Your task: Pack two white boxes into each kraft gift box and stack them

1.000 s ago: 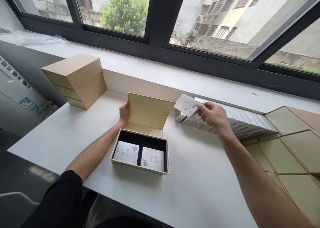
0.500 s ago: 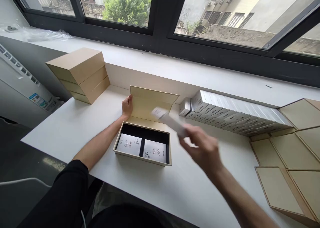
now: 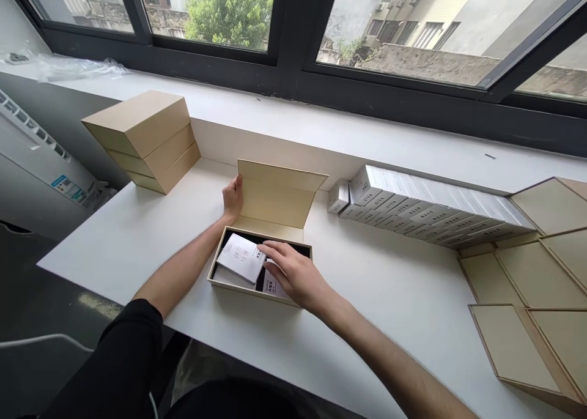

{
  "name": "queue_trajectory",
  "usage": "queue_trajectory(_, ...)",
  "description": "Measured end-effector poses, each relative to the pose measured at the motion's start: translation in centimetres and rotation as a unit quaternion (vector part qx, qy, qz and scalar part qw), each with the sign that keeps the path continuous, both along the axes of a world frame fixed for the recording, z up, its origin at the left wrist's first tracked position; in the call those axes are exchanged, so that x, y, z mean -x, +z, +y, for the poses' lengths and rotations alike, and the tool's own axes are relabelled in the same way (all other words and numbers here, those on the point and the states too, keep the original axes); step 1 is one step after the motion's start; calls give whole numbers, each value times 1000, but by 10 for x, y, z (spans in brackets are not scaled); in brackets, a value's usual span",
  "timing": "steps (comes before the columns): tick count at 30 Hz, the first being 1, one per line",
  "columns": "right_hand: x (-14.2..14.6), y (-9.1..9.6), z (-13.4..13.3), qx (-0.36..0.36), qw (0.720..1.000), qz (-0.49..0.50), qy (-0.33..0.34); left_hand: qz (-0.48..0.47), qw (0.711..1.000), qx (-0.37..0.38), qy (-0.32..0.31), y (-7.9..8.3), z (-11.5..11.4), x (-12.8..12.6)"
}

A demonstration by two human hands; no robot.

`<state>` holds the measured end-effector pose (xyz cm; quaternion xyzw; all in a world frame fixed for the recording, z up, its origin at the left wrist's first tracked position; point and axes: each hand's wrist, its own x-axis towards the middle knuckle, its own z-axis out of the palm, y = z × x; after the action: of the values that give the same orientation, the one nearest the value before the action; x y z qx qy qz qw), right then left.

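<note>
A beige gift box [image 3: 261,297] stands open on the table, its lid [image 3: 279,189] raised toward the window wall. My left hand [image 3: 233,197] is closed on the lid's left edge. Inside, a black divider separates two compartments. My right hand [image 3: 293,275] is over the right one and pinches the right edge of a small white carton [image 3: 241,257] with printed characters. That carton lies slightly askew in the left compartment, on top of another white carton [image 3: 232,278]. A further white carton [image 3: 274,286] in the right compartment is partly covered by my right hand.
Rows of stacked white cartons [image 3: 413,205] stand along the wall at right, one carton [image 3: 338,196] at their left end. Several beige boxes [image 3: 513,345] fill the far right. Three closed beige boxes [image 3: 147,137] are stacked at left. Clear plastic [image 3: 77,67] lies on the sill.
My right hand has moved left and down, bringing the white carton from the air into the box's left compartment. My left hand has stayed on the lid.
</note>
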<state>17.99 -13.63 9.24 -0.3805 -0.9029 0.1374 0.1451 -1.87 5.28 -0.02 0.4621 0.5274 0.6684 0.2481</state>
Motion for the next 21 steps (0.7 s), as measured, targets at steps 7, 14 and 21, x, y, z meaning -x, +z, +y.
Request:
queue_trajectory(7, 33, -12, 11, 103, 992, -17, 69, 22, 1000, 5, 10, 4, -2, 1)
queue_trajectory(14, 1, 14, -2, -3, 994, 110, 28, 41, 998, 22, -30, 7, -27, -23)
queue_trajectory(21, -121, 103, 54, -185, 915, 244, -261, 72, 977, 66, -187, 4, -92, -103)
